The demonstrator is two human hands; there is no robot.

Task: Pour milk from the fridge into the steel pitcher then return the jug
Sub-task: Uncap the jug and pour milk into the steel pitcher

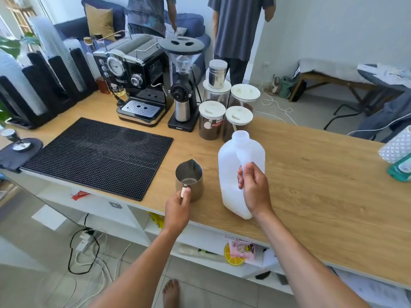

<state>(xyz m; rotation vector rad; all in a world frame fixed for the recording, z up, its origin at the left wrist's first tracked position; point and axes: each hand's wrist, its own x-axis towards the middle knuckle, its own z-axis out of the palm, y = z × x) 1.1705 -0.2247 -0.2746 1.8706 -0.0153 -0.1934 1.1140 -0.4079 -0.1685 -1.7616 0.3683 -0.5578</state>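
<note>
A steel pitcher [189, 177] stands upright on the wooden counter [311, 174] near its front edge, spout pointing away. My left hand [178, 207] pinches its handle from behind. To its right a translucent white milk jug [239, 156] stands upright with no cap on its neck; milk fills only its lower part. My right hand [253, 190] grips the jug's handle. The pitcher's inside looks bare steel near the bottom.
A black ribbed mat [97, 156] lies left of the pitcher. Behind stand an espresso machine [135, 81], a grinder [182, 85] and several lidded coffee jars [211, 121]. A tissue roll and teal bottle [398, 156] sit at the right edge. Two persons stand beyond the counter.
</note>
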